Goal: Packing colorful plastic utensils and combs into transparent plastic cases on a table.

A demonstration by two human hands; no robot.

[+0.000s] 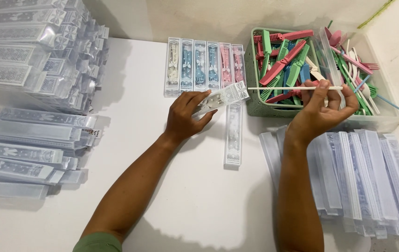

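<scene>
Nearest the camera, the two bare forearms run up from 6 o'clock over the white table [195,205]. The left hand [188,116] lies near the centre, its fingers closed around a clear printed sleeve [223,97] that already holds a white piece and tilts toward 2 o'clock. The right hand [320,112], at about 3 o'clock, pinches a thin white stick [278,88] between thumb and fingertips, held level and pointing toward the sleeve's open end, just short of it.

The step in hand looks like filling a packet: the stick is about to go in beside the white piece. The next move calls for lining the stick's tip with the sleeve mouth and sliding it in straight while the left hand keeps the mouth steady.

A second filled sleeve [233,135] lies just below. At 12 o'clock a row of packed sleeves [206,65] lies side by side; at 1 o'clock a green basket [255,100] holds coloured combs [283,60], beside a clear tub [381,116]. Empty sleeves [362,177] lie stacked at 4 o'clock, bundles [36,46] at 10.
</scene>
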